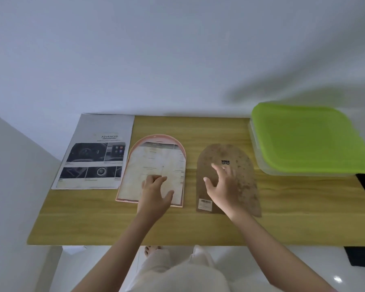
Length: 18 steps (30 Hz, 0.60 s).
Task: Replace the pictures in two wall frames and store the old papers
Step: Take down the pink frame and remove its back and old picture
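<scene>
Fingers (214, 166) of the right hand (223, 186) are spread and relaxed over the brown arched backing board (243, 186), holding nothing; contact cannot be confirmed. The board carries a small black hanger (225, 162) and a barcode label (205, 204), text illegible. The left hand (155, 191) rests on pale paper (156, 163) lying in the pink arched frame (156, 137), fingers partly curled. A brochure (97, 152) headed "ADVANCED" lies at the left of the wooden table (303, 207). A green-lidded container (308, 140) sits far right.

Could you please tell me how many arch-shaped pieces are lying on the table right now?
2: the pink frame left of centre, under the left hand, and the brown backing board right of centre, under the right hand.
</scene>
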Each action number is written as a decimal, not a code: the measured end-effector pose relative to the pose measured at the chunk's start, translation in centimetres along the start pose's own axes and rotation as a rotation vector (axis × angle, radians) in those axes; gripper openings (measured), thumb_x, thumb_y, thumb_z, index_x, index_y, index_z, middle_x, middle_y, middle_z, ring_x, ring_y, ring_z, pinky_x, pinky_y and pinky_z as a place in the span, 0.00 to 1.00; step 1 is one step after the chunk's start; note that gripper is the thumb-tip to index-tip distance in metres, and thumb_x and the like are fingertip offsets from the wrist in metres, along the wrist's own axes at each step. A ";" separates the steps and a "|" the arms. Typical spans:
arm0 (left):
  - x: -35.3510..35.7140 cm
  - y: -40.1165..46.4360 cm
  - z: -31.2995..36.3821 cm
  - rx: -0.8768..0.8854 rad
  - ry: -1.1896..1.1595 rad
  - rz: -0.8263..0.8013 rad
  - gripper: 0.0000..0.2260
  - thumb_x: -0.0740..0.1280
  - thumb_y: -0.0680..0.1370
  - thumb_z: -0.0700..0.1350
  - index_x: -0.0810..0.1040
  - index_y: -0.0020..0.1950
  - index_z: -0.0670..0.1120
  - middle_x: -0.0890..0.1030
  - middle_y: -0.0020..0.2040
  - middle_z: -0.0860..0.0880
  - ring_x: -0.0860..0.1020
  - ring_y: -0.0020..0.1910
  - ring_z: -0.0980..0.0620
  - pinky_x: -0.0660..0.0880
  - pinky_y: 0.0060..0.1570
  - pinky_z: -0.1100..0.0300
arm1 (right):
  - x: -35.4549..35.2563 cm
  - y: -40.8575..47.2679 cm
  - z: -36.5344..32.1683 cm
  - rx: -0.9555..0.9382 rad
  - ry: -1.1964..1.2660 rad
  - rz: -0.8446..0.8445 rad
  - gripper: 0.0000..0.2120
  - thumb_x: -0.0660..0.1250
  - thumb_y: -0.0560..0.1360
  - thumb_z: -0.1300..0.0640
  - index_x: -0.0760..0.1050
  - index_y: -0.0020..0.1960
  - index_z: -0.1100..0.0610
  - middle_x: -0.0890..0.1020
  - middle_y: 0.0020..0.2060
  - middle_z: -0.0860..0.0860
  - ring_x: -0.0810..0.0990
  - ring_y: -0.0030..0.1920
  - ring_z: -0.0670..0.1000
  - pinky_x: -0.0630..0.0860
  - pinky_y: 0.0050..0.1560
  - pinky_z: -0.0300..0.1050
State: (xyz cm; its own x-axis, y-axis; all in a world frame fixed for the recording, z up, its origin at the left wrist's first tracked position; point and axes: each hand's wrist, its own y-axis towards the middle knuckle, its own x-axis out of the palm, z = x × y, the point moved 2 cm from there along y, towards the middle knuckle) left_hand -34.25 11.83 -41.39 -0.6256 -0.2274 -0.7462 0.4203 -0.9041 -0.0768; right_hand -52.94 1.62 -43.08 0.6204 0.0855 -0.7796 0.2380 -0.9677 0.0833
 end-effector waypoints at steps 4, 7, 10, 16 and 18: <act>-3.3 1.4 -4.0 -0.092 0.042 0.024 0.24 0.71 0.72 0.49 0.71 0.66 0.46 0.70 0.62 0.47 0.67 0.63 0.48 0.68 0.61 0.54 | 3.2 2.7 -4.2 -0.055 -0.047 -0.146 0.26 0.69 0.73 0.50 0.69 0.68 0.54 0.71 0.57 0.54 0.64 0.63 0.54 0.69 0.60 0.48; -5.1 2.0 -6.8 -0.152 0.059 -0.012 0.30 0.73 0.70 0.52 0.68 0.69 0.48 0.67 0.63 0.48 0.64 0.64 0.47 0.69 0.61 0.50 | 4.9 5.0 -6.3 -0.057 -0.050 -0.256 0.30 0.69 0.72 0.47 0.64 0.72 0.50 0.67 0.54 0.51 0.62 0.61 0.53 0.63 0.58 0.43; -6.1 2.6 -8.9 -0.175 0.124 -0.093 0.39 0.74 0.66 0.56 0.63 0.73 0.51 0.64 0.64 0.49 0.63 0.64 0.48 0.70 0.61 0.46 | 6.1 7.0 -7.5 -0.042 -0.122 -0.320 0.32 0.68 0.72 0.45 0.61 0.73 0.46 0.64 0.52 0.50 0.61 0.59 0.53 0.64 0.61 0.46; -6.4 4.0 -11.1 -0.101 0.138 -0.246 0.43 0.75 0.64 0.58 0.59 0.75 0.52 0.61 0.60 0.49 0.65 0.60 0.50 0.73 0.59 0.52 | 7.7 9.9 -8.3 0.079 -0.257 -0.403 0.35 0.69 0.68 0.38 0.62 0.71 0.46 0.64 0.56 0.52 0.61 0.60 0.54 0.66 0.61 0.50; -6.3 4.4 -11.3 -0.083 0.128 -0.268 0.44 0.75 0.65 0.57 0.58 0.75 0.52 0.61 0.59 0.49 0.66 0.60 0.50 0.73 0.58 0.54 | 8.1 10.3 -8.3 0.100 -0.286 -0.427 0.37 0.70 0.67 0.37 0.62 0.71 0.46 0.64 0.57 0.52 0.61 0.60 0.55 0.67 0.61 0.51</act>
State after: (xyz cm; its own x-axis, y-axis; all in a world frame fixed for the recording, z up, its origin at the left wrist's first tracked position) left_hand -21.08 13.38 -44.52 -0.6358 0.0678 -0.7689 0.3069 -0.8918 -0.3324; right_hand -39.24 -5.70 -43.34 0.2517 0.4231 -0.8704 0.3439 -0.8798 -0.3282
